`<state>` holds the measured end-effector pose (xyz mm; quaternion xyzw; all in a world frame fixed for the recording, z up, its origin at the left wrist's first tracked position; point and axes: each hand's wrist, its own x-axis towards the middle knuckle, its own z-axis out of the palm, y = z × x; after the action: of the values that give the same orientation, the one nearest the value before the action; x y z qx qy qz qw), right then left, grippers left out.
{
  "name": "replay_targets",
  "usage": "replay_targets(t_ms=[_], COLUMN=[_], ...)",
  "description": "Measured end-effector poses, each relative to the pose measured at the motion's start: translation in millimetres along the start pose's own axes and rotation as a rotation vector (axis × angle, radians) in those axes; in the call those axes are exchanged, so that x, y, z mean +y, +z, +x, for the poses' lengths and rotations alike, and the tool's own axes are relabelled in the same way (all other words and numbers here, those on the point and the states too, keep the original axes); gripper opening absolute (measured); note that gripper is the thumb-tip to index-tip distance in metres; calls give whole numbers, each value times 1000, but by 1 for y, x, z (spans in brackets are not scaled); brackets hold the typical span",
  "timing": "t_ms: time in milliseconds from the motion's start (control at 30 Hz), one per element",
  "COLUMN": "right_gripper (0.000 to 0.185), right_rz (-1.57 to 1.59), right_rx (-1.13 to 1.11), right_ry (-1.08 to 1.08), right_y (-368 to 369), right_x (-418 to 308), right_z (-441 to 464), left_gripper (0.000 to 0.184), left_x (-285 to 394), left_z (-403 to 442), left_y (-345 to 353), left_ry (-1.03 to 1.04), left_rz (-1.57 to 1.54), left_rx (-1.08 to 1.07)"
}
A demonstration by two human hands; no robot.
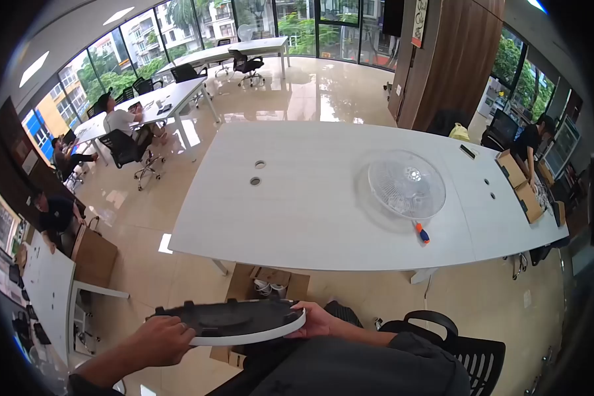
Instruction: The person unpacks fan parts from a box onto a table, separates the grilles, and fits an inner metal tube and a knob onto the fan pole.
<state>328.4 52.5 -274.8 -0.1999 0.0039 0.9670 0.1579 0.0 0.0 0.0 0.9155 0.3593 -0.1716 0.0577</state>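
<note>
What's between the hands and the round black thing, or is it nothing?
Nothing that I can see. The left hand and the right hand both hold the round black thing, one at each end.

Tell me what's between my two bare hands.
A flat, rounded black part with a white rim, held by the left hand and right hand, in the head view.

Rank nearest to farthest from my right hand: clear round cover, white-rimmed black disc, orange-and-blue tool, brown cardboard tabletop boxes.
1. Disc, against your right hand.
2. Tool, on the white table's right side.
3. Cover, beyond the tool.
4. Boxes, far right end.
</note>
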Motion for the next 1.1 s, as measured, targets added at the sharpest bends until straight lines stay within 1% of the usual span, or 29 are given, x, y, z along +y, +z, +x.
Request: replay_targets(t_ms=[67,100,167,200,233,300,333,367,433,467,533,567,633,667,700,733,800,867,933,1000,1033,1100], right_gripper=[34,34,23,23,23,22,22,22,25,25,25,25,29,29,30,30,24,25,26,23,23,28], right_rz=[18,120,140,71,68,27,25,20,25,10,-9,-9,14,-6,13,27,-20,-78,-64,-77,-81,-91], right_rx=[-72,-61,-156,-160,-168,-177,-29,-33,-350,-347,-103,-94,-41,53,45,62,29,19,27,147,148,2], right_ry=[-81,-53,-106,-119,-115,-225,-280,-278,-251,-252,-346,-343,-354,-368,-350,-275,-333,-326,-300,-323,-311,-277], right_y=[2,-9,-40,-38,-32,-19,-13,-23,-46,-53,-53,-55,-66,-70,-72,-69,-65,-57,-59,-61,-67,-89], right_x=[-24,20,-16,-38,-49,-65,-70,-80,-105,-113,-118,-123,-125,-126,-129,-135,-147,-155,-139,-137,-141,-147], right_z=[7,-10,6,6,5,4,7,14,28,31,36,41,51,57,59,59,64,74,77,85,90,98], left_gripper=[23,23,24,26,26,27,27,27,25,25,23,23,10,9,9,13,17,25,26,27,27,27], left_x=[-17,4,-11,-20,-28,-48,-57,-66,-87,-95,-107,-115,-120,-126,-133,-137,-140,-152,-142,-139,-138,-137], left_z=[2,-13,4,16,24,42,52,62,86,96,111,118,125,128,130,132,136,138,129,128,129,129], left_y=[11,3,22,30,39,60,69,79,99,109,120,126,133,144,158,170,172,194,212,223,226,235], left_ry=[-18,14,-19,-50,-57,-68,-75,-80,-110,-114,-103,-104,-84,-98,-123,-155,-215,-248,-293,-332,-353,-381], left_rz=[67,16,103,145,152,187,200,204,179,181,142,133,104,140,170,169,158,137,96,69,88,97], left_rx=[101,12,195,234,232,374,399,400,451,465,522,524,561,594,612,630,526,588,565,567,577,570])
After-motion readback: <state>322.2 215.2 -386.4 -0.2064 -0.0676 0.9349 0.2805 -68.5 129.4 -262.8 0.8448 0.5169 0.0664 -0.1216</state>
